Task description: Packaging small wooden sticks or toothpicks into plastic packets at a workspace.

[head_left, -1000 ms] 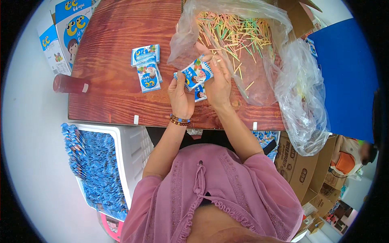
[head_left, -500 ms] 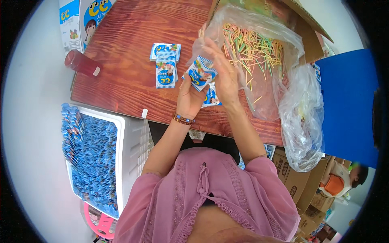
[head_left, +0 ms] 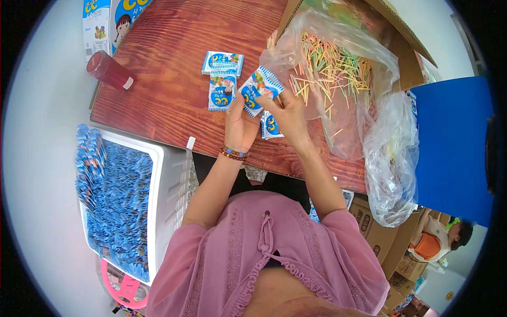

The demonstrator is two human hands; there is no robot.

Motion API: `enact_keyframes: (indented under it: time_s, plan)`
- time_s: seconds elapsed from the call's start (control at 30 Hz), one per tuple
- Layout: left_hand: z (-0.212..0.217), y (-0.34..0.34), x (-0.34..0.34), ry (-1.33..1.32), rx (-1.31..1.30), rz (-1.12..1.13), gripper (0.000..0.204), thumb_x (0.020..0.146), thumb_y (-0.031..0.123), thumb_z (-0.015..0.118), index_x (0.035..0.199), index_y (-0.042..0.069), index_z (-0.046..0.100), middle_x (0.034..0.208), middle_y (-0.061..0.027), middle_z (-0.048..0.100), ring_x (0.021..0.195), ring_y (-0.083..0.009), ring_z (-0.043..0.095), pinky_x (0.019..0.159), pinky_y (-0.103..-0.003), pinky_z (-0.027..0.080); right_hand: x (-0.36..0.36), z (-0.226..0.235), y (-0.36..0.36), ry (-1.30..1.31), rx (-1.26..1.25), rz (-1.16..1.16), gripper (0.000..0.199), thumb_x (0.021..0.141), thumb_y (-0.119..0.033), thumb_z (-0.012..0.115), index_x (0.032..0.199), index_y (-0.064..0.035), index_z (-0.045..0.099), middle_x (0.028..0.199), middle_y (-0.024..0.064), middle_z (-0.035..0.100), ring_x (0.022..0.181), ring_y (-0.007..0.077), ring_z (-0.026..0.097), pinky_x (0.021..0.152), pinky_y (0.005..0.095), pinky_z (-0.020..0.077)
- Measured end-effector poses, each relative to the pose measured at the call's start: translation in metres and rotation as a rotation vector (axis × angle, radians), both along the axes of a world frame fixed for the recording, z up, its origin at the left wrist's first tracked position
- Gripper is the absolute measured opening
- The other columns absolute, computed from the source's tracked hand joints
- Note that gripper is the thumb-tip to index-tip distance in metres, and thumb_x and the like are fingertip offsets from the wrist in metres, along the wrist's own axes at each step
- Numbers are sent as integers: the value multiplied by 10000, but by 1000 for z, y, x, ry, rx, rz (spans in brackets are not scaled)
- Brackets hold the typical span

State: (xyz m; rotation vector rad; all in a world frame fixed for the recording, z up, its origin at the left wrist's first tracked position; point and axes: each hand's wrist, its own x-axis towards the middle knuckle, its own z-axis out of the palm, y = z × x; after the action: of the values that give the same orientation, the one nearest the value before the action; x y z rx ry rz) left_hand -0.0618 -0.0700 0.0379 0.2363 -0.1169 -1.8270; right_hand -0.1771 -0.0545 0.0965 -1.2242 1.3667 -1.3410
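Note:
Between both hands, above the table's near part, is a small blue-and-white candy packet (head_left: 259,87). My left hand (head_left: 240,124) is closed on its lower left side, a beaded bracelet at the wrist. From the right, my right hand (head_left: 289,116) pinches the packet, thumb across its front. Under the hands another blue-and-white packet (head_left: 271,126) lies on the table, partly covered by them. Just left of the held packet sits a small pile of the same packets (head_left: 222,92), some upright and one group crosswise behind.
Right of my hands, a clear plastic bag (head_left: 385,137) holds many thin pastel sticks (head_left: 338,68), beside an open carton (head_left: 409,68). A reddish cylindrical container (head_left: 110,71) lies at left. Below the table's left edge, a white bin (head_left: 158,174) brims with blue packets. A blue panel (head_left: 451,148) stands right.
My right hand has come down from the bag's edge and now grips the packet by its right side. The packet has turned more face-up between my hands.

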Motion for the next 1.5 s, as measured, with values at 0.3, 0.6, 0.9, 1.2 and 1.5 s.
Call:
enact_keyframes:
  time_s: [0.3,0.6,0.9,1.2,1.5]
  plan:
    - [-13,8,54,-749,-81,76,225,874,3,636,1099,-10,632,969,-27,669,826,-54,611,717,-202,491,1,-32,-31,-80,176,320,196,892,-184,652,904,7,696,800,7,681,663,50,580,558,236,451]
    - [-14,8,80,-1647,-227,617,325,868,66,656,1174,-12,581,1103,-79,609,930,-137,579,800,-270,475,34,-62,-79,532,105,302,371,881,-360,573,822,-5,663,737,179,658,739,372,634,673,459,464]
    - [-9,32,55,-1889,-509,397,255,820,125,683,1053,51,611,1005,-99,596,953,-280,520,852,-380,404,-28,-44,-29,599,-11,-6,198,862,-190,640,958,-18,653,739,86,636,666,139,591,606,293,453]
    - [-25,18,-9,-2180,-710,347,335,690,255,784,908,109,578,808,-33,550,892,-253,500,769,-412,312,-85,-50,23,616,180,-76,226,838,-172,661,979,3,643,841,83,675,747,150,627,655,283,479]
    - [-14,9,-4,-2123,-916,518,87,779,152,699,740,80,668,738,-44,572,783,-229,515,753,-395,305,-80,-54,24,419,10,-205,264,826,-157,681,1031,1,632,915,104,671,849,170,636,748,298,496]
